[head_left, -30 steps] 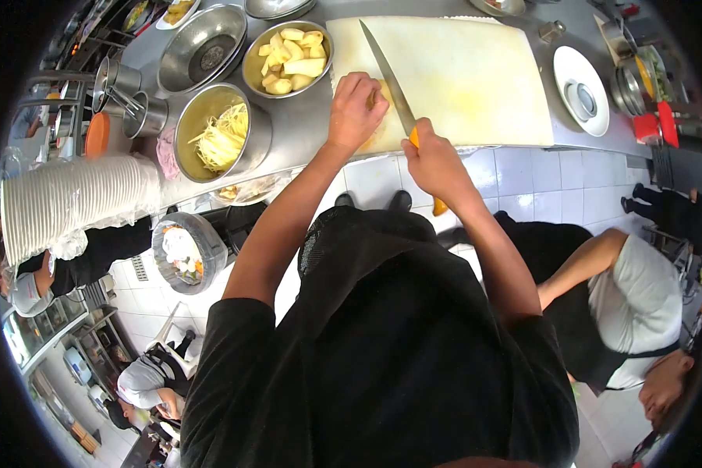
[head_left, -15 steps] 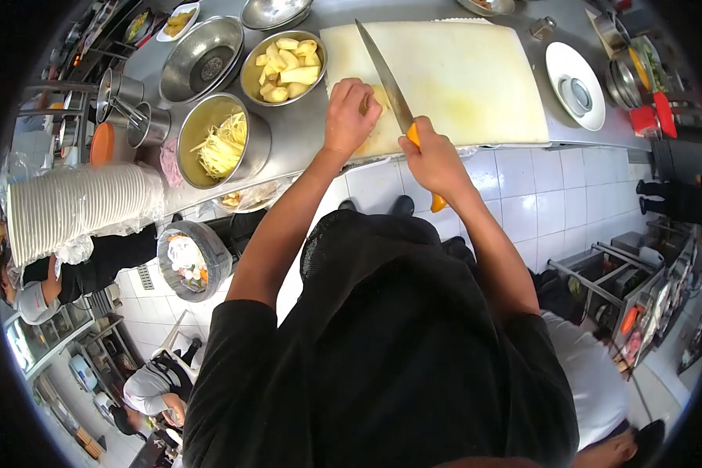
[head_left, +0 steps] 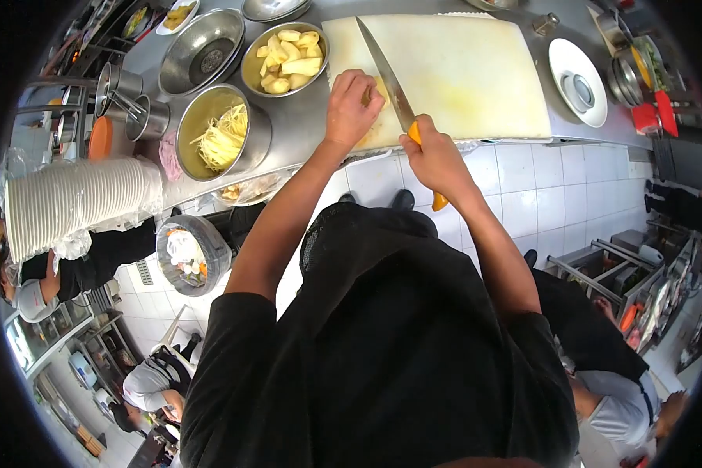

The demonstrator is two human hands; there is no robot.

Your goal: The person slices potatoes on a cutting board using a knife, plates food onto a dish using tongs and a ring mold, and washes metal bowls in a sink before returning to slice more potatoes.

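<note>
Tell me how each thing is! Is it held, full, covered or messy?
Knife: held, blade bare
Right hand: closed round the orange handle
Left hand: curled against a yellow piece
Cutting board: flat, stained yellow
Metal bowl: uncovered, filled with chunks
Steel pot: uncovered, pale strips inside
Plates: stacked, in clear plastic
White dish: holding a smaller dish
Bin: open, scraps inside

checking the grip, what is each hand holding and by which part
The right hand holds the knife by its orange handle; the left hand curls at a yellowish piece, its hold unclear.

Yellow piece (head_left: 382, 86) partly hidden by the left grip (head_left: 354, 108), its full shape unclear
</note>
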